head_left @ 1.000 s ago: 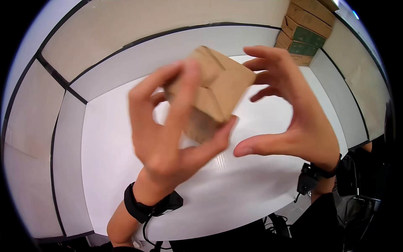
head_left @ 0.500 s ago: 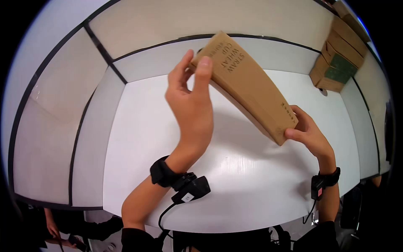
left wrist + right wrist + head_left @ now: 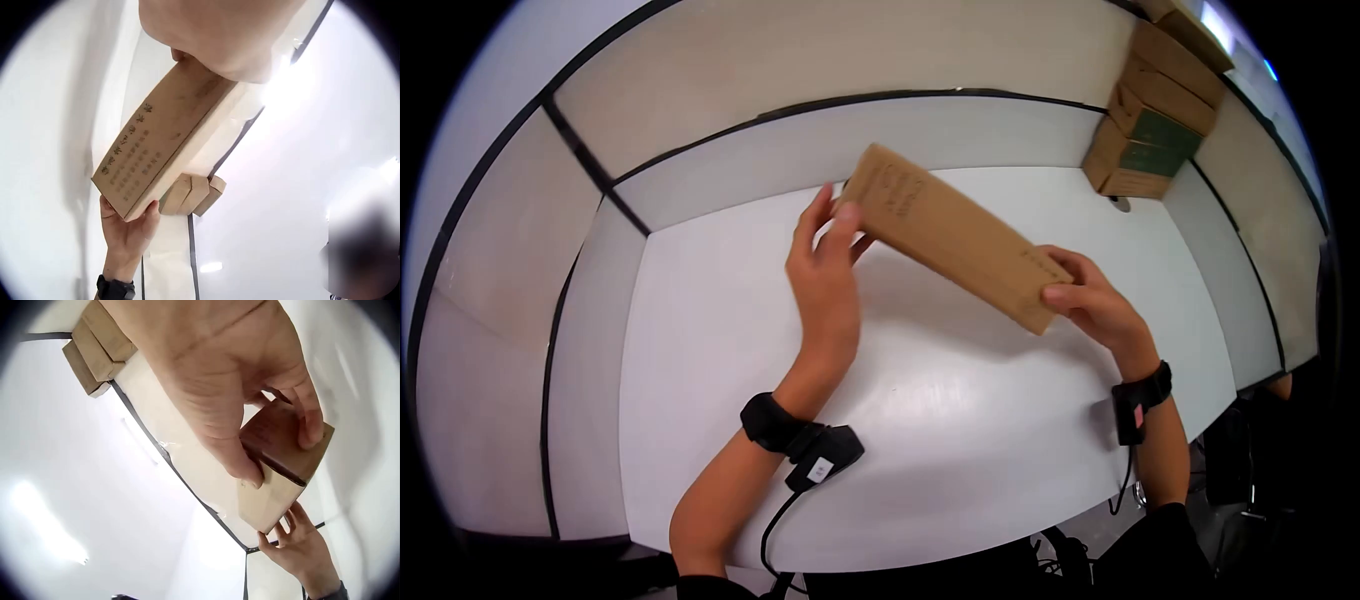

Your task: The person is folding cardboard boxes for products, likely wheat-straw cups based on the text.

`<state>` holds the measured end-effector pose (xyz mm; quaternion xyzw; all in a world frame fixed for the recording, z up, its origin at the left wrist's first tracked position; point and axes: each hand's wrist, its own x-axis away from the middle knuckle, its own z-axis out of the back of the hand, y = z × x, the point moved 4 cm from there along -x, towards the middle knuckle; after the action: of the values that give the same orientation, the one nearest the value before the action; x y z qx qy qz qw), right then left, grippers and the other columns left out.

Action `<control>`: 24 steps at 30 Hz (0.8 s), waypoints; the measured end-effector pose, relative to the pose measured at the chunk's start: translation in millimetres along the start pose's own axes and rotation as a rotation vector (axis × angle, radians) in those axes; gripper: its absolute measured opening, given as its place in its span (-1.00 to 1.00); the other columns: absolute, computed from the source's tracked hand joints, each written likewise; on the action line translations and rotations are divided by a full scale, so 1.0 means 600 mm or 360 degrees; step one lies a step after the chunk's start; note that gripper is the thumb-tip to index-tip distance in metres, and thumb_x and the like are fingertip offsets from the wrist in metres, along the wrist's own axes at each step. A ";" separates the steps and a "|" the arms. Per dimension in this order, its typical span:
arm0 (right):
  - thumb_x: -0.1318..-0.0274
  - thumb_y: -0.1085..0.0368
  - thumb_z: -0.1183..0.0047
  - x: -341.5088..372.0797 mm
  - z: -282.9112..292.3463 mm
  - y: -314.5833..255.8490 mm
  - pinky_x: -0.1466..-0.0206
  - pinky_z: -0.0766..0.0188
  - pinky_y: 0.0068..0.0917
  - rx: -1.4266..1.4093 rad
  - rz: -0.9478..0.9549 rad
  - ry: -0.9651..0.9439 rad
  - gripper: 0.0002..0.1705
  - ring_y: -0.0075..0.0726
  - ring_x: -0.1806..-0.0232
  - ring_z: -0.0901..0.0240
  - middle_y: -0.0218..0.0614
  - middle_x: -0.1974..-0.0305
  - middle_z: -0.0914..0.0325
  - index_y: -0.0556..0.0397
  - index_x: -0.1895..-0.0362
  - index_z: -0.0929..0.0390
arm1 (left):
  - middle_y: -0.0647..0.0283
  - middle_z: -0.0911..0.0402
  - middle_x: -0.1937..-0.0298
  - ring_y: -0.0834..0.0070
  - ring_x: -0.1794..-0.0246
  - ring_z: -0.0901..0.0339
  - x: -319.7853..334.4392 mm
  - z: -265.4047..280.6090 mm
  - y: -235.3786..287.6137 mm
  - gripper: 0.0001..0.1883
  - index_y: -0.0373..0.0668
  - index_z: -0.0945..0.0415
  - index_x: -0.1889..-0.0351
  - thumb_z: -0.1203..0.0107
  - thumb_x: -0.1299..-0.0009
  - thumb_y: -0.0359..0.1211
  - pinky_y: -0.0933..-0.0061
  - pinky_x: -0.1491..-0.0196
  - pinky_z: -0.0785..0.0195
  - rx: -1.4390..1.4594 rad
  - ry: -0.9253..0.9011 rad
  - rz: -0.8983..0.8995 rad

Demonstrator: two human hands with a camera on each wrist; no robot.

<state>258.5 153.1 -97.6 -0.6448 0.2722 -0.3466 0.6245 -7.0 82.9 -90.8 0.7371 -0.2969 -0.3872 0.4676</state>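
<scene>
A long brown cardboard box (image 3: 955,235) with dark printed lettering is held slanting above the white table, its left end higher in the head view. My right hand (image 3: 1105,305) grips the lower right end, thumb on the printed face and fingers behind. At the upper left end, my left hand (image 3: 828,270) holds the box between thumb and fingers. Rows of small print cover another face of the box (image 3: 156,137) in the left wrist view, where the near hand hides its top end. The right wrist view shows the right thumb and fingers spanning the box's end.
Several brown and green cardboard boxes (image 3: 1155,125) are stacked at the table's back right corner. Pale partition panels (image 3: 840,135) with black edging enclose the white table (image 3: 730,400) at the back and sides. A cable runs from each wrist camera.
The box was end-on to the head camera in my left hand, the right hand apart from it. My right hand then took its other end; since then the box has tilted flatter.
</scene>
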 end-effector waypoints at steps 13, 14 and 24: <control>0.00 0.10 -0.34 -0.011 0.010 0.005 0.11 -0.52 -0.40 -0.0007 0.0196 0.0260 -0.14 -0.27 0.05 -0.50 -0.03 -0.08 -0.37 0.38 -0.24 -0.22 | 0.17 -0.46 0.31 0.37 0.39 -0.49 0.012 0.012 -0.108 -0.44 -0.34 -0.40 0.01 0.27 -0.55 0.05 0.36 0.32 -0.39 0.0235 -0.0192 0.0592; -0.01 0.09 -0.33 -0.014 0.018 0.008 0.11 -0.51 -0.41 0.0015 0.0238 0.0280 -0.13 -0.29 0.08 -0.51 -0.04 -0.08 -0.37 0.37 -0.25 -0.23 | 0.18 -0.46 0.32 0.39 0.40 -0.48 0.013 0.009 -0.105 -0.44 -0.32 -0.40 0.03 0.28 -0.55 0.06 0.38 0.32 -0.38 0.0188 -0.0242 0.0577; -0.19 0.21 -0.17 0.018 0.093 -0.070 0.09 -0.53 -0.35 -0.0345 0.0891 0.0862 -0.29 -0.33 0.07 -0.51 -0.14 -0.10 -0.42 0.24 -0.33 -0.18 | 0.22 -0.46 0.36 0.45 0.44 -0.45 0.016 0.009 -0.097 -0.47 -0.27 -0.43 0.14 0.28 -0.55 0.05 0.42 0.32 -0.35 0.0085 -0.0311 0.0570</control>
<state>305.4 182.2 -53.8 -0.4933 0.6270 -0.2897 0.5288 -2.0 95.2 -148.6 0.6435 -0.4774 -0.3596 0.4782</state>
